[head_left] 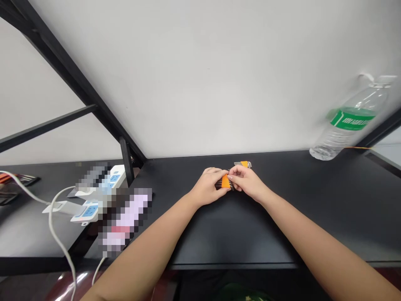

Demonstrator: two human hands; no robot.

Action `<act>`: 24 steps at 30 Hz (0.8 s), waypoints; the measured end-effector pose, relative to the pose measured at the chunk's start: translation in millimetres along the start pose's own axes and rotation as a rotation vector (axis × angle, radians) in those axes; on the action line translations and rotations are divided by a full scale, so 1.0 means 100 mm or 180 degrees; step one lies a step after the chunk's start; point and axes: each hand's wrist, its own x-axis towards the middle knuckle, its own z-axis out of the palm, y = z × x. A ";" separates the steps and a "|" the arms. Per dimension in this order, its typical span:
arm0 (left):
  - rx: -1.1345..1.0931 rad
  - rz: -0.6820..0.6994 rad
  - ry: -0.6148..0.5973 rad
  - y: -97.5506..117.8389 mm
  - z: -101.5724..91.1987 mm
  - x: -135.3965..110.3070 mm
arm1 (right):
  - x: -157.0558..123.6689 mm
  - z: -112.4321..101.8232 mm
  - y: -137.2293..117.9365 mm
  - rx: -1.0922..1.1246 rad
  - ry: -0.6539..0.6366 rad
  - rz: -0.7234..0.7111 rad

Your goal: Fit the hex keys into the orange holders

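Observation:
A hex key set [226, 181], dark keys in an orange holder, is between my hands just above the black shelf. My left hand [209, 186] grips its left side, thumb below and fingers above. At the right end, my right hand [246, 180] has its thumb and fingers closed on the upper edge of the set. Whether it pinches a single key is hidden by the fingers. Just behind my right hand lies a second hex key set [244, 164], with silver keys in an orange holder.
A clear water bottle [351, 119] with a green label stands back right against the wall [219, 83]. On the left are a white power strip [90, 211], cables, a blurred phone [128, 219] and a black metal frame [84, 94]. More tools lie far left on the neighbouring table [40, 234].

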 end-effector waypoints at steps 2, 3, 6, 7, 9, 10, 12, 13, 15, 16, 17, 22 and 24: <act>-0.0013 0.0032 -0.0001 -0.01 0.00 0.00 | 0.00 0.00 0.01 0.0059 -0.0052 0.0031; -0.0021 0.0060 -0.0007 -0.01 0.00 0.00 | 0.00 -0.01 0.01 0.0050 -0.0088 0.0058; -0.0037 0.0071 0.0009 -0.03 0.01 0.00 | 0.01 -0.11 -0.01 -0.0590 -0.0084 -0.0041; -0.0051 0.0026 0.0024 -0.03 0.01 -0.01 | 0.01 -0.16 -0.02 -0.1062 -0.0011 -0.0184; -0.0123 -0.0145 0.0028 -0.05 0.01 -0.02 | -0.01 -0.28 -0.03 -0.2168 0.0186 -0.0537; -0.0182 -0.0248 0.0001 -0.05 0.01 -0.02 | -0.02 -0.33 -0.03 -0.2673 0.0246 -0.0653; -0.0300 -0.0398 -0.0083 -0.06 -0.01 -0.03 | -0.05 -0.40 -0.03 -0.3408 0.0236 -0.0632; -0.0328 -0.0435 -0.0108 -0.06 -0.01 -0.03 | -0.06 -0.41 -0.02 -0.3662 0.0189 -0.0559; -0.0317 -0.0442 -0.0079 -0.06 -0.01 -0.03 | -0.08 -0.38 -0.01 -0.4015 0.0091 -0.0386; -0.0292 -0.0430 -0.0044 -0.06 -0.01 -0.02 | -0.08 -0.34 -0.01 -0.4127 0.0061 -0.0312; -0.0274 -0.0423 -0.0010 -0.06 -0.01 -0.01 | -0.09 -0.30 -0.02 -0.4207 0.0044 -0.0246; -0.0317 -0.0428 -0.0050 -0.05 -0.02 0.01 | -0.11 -0.19 -0.06 -0.4251 0.0123 -0.0151; -0.0309 -0.0440 -0.0067 -0.05 -0.03 0.01 | -0.11 -0.22 -0.07 -0.3912 0.0147 -0.0272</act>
